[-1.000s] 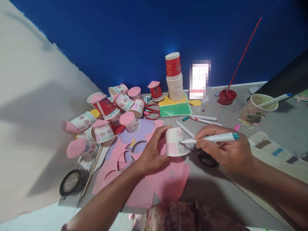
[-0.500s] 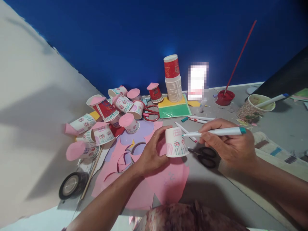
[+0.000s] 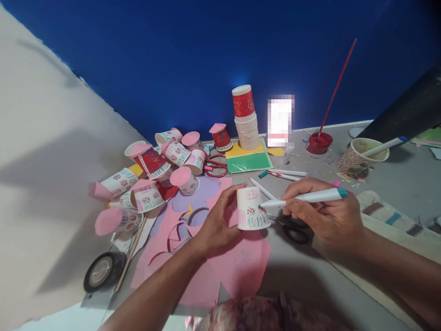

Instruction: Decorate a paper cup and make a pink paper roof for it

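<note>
My left hand is closed around the left side of a white paper cup standing upside down, its wide rim at the bottom. A pink window, red-dotted flowers and green grass strokes are drawn on the cup. In my right hand is a white marker pen with a teal end, held nearly level. Its tip meets the right side of the cup near the flowers. Pink paper sheets with cut-out holes lie beneath my left hand. Black-handled scissors rest behind the marker, partly hidden by my right hand.
Several decorated cups with pink paper tops crowd the left. At the back stand a cup stack and a red pot with a stick. A patterned cup is at right, a tape roll at front left.
The marker tip has moved down the cup's right side, from near window height to the flowers. My left hand keeps its hold on the cup. The view has shifted slightly.
</note>
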Demonstrator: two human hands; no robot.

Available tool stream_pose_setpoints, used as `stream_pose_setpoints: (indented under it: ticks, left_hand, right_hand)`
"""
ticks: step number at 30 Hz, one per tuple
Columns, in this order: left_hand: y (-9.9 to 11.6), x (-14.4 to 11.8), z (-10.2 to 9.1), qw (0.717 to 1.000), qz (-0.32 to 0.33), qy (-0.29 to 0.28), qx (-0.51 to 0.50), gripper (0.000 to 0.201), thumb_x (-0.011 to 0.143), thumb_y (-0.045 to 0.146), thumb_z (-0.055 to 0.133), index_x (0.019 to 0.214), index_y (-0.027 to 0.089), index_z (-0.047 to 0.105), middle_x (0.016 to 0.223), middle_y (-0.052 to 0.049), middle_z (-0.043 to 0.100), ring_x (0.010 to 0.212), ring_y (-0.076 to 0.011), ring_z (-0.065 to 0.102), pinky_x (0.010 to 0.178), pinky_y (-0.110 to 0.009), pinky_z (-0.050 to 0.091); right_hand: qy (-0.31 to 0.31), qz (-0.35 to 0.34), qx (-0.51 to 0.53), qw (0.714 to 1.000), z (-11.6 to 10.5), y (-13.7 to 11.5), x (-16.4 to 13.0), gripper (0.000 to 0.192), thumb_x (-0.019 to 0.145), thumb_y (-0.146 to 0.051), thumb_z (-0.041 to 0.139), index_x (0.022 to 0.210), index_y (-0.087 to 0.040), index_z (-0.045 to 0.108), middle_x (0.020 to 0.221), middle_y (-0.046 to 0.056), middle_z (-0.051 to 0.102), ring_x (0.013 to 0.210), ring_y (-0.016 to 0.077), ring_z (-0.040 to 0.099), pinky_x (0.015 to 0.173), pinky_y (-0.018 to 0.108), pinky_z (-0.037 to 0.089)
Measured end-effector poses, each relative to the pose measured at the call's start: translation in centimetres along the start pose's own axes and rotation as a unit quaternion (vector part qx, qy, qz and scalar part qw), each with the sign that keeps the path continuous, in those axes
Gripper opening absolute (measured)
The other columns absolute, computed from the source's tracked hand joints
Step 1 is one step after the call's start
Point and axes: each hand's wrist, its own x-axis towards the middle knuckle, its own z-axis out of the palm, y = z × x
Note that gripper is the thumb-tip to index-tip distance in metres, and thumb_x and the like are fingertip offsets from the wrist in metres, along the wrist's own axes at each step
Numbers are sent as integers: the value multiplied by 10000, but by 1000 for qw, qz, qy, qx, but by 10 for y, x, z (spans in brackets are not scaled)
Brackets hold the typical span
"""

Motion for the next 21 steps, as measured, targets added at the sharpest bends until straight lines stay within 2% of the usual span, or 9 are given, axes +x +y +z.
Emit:
stream_pose_setpoints:
  ticks: [13,21]
  left_hand:
    - [-2,-1,-1,1000,-8,-1,3,814,811,241,877,1503,308,453,1559,-135,531,1443,-324,551,1243,-533,436]
    - [0,-1,0,1000,-22,1,-15,798,806,253,882,1484,289,463,1559,-146,531,1453,-331,542,1244,-544,432]
  right_hand:
    - [-9,38,3,999,1,-5,1,125,912,-170,679,810,-231,718,647,-13,689,494,119,559,438,253,378]
    - [-1,41,10,999,0,-2,3,132,915,-155,677,818,-238,708,641,-30,677,499,110,557,478,244,414]
